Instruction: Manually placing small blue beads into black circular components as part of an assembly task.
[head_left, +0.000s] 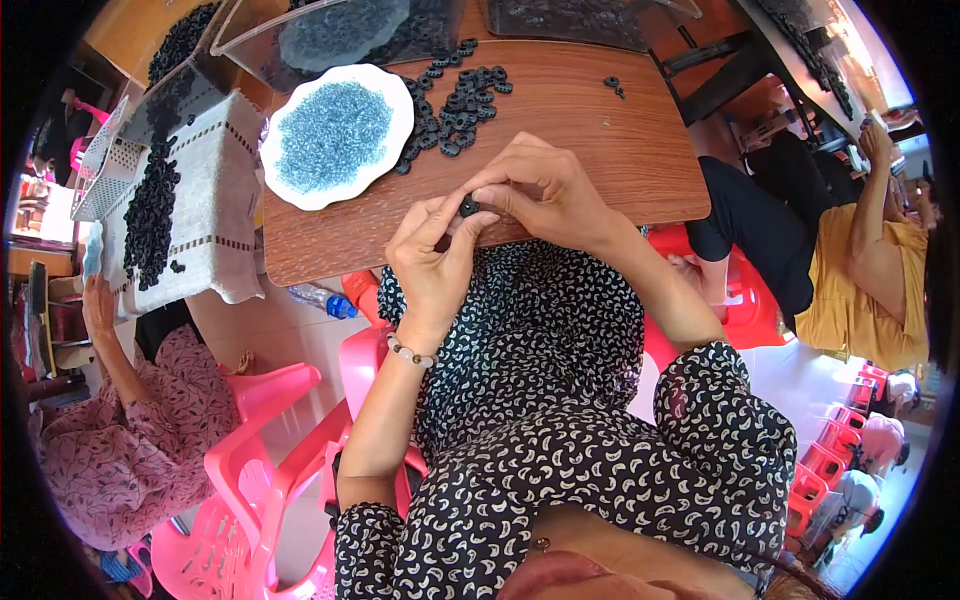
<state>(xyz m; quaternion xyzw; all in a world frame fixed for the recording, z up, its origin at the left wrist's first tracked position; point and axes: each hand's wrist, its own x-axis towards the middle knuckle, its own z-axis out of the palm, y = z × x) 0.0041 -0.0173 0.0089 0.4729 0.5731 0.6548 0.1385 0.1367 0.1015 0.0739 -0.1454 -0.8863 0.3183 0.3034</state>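
Between the fingertips of my left hand [433,252] and my right hand [545,195] is a small black part [469,206], held just over the table's near edge. Both hands pinch it, and the fingers cover most of its shape. To the left of my hands stands a white scalloped plate [400,130] heaped with small clear bluish pieces [335,135]. Beyond my hands, many similar small black parts with holes [462,110] lie in a loose cluster on the brown wooden table [570,110].
Clear plastic bins [245,50] line the table's far side. A few black bits [613,82] lie at the far right. Co-workers sit at left [150,440] and right [870,270], and black parts cover a cloth-topped table [205,200]. Pink chairs [260,470] stand at lower left.
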